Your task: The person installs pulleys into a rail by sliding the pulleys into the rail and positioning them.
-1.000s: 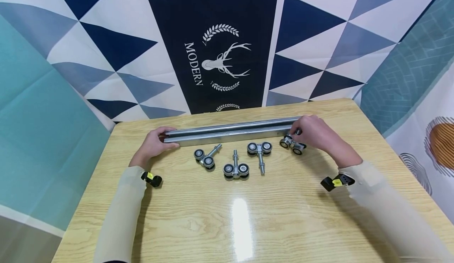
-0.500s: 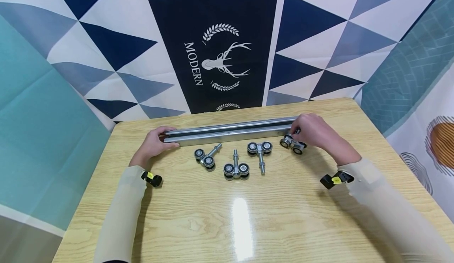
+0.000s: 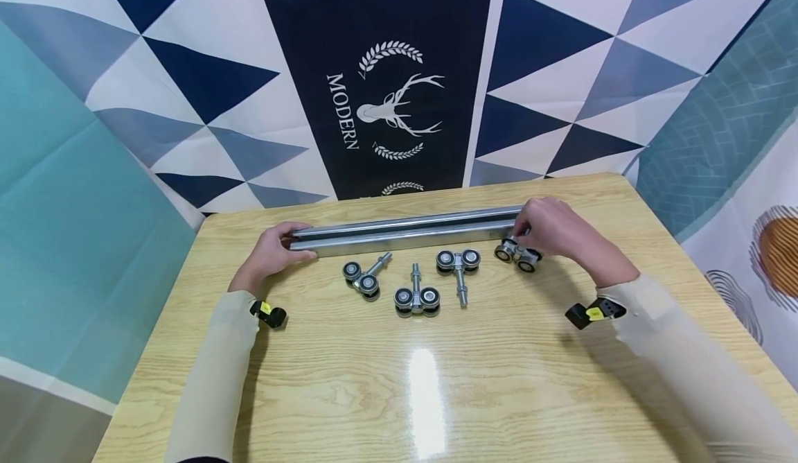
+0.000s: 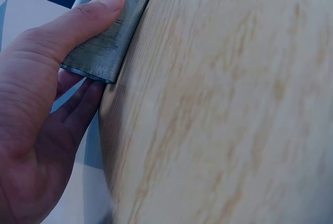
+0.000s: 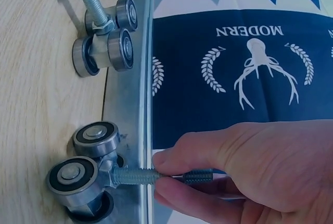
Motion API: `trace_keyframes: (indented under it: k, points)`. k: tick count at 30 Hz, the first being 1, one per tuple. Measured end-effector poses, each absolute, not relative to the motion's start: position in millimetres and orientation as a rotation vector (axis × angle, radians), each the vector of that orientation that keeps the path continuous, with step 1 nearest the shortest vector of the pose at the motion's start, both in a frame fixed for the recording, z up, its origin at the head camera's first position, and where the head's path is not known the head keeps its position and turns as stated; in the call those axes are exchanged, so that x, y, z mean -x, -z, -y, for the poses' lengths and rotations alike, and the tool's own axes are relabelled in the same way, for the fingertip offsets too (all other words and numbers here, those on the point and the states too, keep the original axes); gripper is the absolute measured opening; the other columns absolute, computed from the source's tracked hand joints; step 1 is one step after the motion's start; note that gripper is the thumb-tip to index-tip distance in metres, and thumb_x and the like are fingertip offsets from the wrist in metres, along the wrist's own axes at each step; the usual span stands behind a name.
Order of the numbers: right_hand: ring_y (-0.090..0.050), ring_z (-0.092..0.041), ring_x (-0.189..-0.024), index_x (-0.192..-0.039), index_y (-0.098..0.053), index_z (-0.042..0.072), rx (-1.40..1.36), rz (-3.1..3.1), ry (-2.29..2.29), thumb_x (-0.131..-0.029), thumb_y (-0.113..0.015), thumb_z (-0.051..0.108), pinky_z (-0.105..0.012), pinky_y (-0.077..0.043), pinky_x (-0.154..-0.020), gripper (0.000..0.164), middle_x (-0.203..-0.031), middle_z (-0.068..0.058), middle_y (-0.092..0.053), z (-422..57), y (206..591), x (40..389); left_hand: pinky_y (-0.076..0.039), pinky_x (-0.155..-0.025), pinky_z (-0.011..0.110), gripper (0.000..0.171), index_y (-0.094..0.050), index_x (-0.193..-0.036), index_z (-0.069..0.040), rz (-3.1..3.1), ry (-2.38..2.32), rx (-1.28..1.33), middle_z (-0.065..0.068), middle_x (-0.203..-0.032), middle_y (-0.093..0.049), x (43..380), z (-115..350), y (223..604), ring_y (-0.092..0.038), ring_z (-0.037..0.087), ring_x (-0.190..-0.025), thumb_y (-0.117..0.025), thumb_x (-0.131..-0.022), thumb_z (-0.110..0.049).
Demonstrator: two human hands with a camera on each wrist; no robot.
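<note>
A pale yellow wood desk (image 3: 349,387), smooth, with streaky grain and a white shiny patch, carries everything. At 12 o'clock on it is a long silver metal rail (image 3: 399,240), straight and flat-sided, with a dark groove running along it. At 10 o'clock, the left hand (image 3: 268,251) has its grip around the rail's end, thumb flat on the near side. At 2 o'clock, the right hand (image 3: 548,227) has its grip pinching the ridged bolt of a silver-and-black metal roller (image 3: 517,253) with round wheels, which are at 8 o'clock from that hand. I can't tell if they touch the desk. Three more rollers like it lie on the wood: the left roller (image 3: 368,283) points its bolt between 1 and 2 o'clock, the middle roller (image 3: 416,301) to 12, the right roller (image 3: 458,262) to 6.
</note>
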State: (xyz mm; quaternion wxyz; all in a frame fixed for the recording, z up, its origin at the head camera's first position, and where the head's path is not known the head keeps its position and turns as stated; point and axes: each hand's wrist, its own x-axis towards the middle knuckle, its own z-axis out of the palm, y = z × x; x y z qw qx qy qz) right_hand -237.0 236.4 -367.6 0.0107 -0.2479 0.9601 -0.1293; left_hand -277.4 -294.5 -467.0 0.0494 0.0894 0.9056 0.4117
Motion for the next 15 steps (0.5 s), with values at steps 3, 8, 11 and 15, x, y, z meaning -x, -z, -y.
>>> trace_keyframes:
  k: [3,8,11,15]
  points:
    - [-0.065,-0.016,-0.063,-0.081,-0.081,0.007,0.785,-2.996,0.387,-0.078,-0.078,0.002,-0.042,-0.056,-0.06,0.007,-0.083,-0.011,-0.079,-240.6,365.1,236.4,-0.047,-0.101,0.051,0.069,-0.061,-0.134,-0.016,-2.759,-1.251,-0.276,0.013,-0.134,-0.06,278.8,292.3,466.9,-0.058,0.031,-0.111,-0.087,-0.075,-0.039]
    - [-0.063,-0.014,-0.061,-0.08,-0.081,0.008,0.812,-2.988,0.358,-0.078,-0.076,0.001,-0.04,-0.056,-0.058,0.008,-0.082,-0.01,-0.078,-246.5,358.4,237.3,-0.047,-0.101,0.051,0.068,-0.061,-0.134,-0.016,-2.762,-1.244,-0.282,0.013,-0.135,-0.06,280.3,289.3,467.6,-0.057,0.031,-0.111,-0.087,-0.075,-0.039]
    - [-0.065,-0.016,-0.063,-0.079,-0.081,0.008,0.852,-2.987,0.343,-0.078,-0.076,0.0,-0.04,-0.057,-0.059,0.009,-0.083,-0.009,-0.078,-247.6,354.9,238.9,-0.047,-0.102,0.051,0.068,-0.061,-0.134,-0.017,-2.764,-1.244,-0.283,0.012,-0.135,-0.06,280.0,290.1,469.1,-0.057,0.031,-0.111,-0.087,-0.075,-0.04]
    - [-0.067,-0.017,-0.066,-0.077,-0.081,0.01,0.953,-2.98,0.314,-0.076,-0.078,0.001,-0.041,-0.057,-0.061,0.01,-0.082,-0.007,-0.078,-247.3,351.3,241.3,-0.047,-0.101,0.052,0.069,-0.062,-0.133,-0.016,-2.769,-1.254,-0.286,0.014,-0.134,-0.06,277.4,292.4,468.4,-0.058,0.031,-0.111,-0.087,-0.074,-0.04]
